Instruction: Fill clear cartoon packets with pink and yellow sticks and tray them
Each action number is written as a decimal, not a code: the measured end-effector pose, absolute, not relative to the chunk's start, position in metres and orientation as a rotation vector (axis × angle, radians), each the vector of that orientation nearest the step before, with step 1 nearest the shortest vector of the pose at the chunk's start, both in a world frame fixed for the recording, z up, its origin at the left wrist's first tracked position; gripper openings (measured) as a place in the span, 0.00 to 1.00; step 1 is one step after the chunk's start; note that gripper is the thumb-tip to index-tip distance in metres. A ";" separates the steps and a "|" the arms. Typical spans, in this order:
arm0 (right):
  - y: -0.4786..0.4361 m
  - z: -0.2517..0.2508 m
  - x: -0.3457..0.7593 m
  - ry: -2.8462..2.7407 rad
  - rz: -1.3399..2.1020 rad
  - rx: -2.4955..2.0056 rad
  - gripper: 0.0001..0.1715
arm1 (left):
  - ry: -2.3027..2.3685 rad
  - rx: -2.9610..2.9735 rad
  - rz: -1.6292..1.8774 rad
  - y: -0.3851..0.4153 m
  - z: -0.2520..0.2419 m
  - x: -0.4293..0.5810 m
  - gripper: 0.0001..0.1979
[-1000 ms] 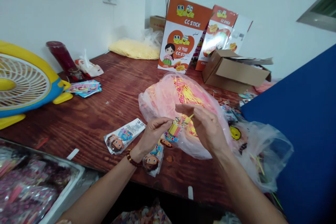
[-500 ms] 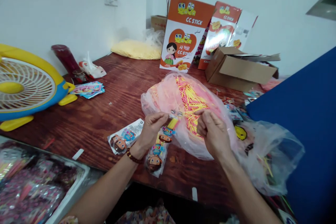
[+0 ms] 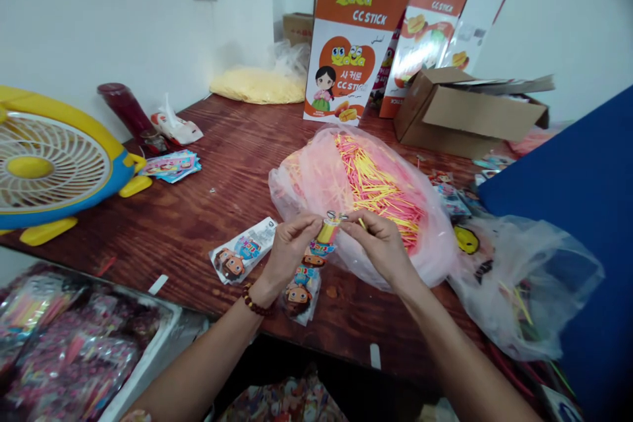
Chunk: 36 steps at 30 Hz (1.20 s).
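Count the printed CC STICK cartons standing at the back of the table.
2: the front carton beside the yellow bag; the second carton just behind it, right. More may hide behind.

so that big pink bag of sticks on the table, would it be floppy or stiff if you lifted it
Probably floppy: the pink bag is thin, wrinkled film slumped in a loose mound on the table. The yellow and pink sticks inside lie in all directions, so they would likely shift and sag to the low end. It looks light for its bulk, though the film could be slippery to grip.
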State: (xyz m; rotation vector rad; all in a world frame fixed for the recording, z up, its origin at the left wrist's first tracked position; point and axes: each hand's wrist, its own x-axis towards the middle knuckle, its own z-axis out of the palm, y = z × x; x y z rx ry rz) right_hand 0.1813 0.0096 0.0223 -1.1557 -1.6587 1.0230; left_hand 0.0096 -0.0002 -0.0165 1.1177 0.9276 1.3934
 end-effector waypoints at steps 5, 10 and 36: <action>0.008 0.032 0.184 -1.808 0.883 -1.197 0.12 | 0.998 1.287 1.409 -0.004 -0.011 0.013 0.09; 0.008 0.033 0.183 -1.916 0.914 -1.187 0.13 | 1.018 1.318 1.451 -0.004 -0.014 0.015 0.09; 0.013 0.001 0.165 -1.321 1.504 -1.068 0.16 | 1.012 1.069 1.083 -0.013 -0.016 -0.007 0.10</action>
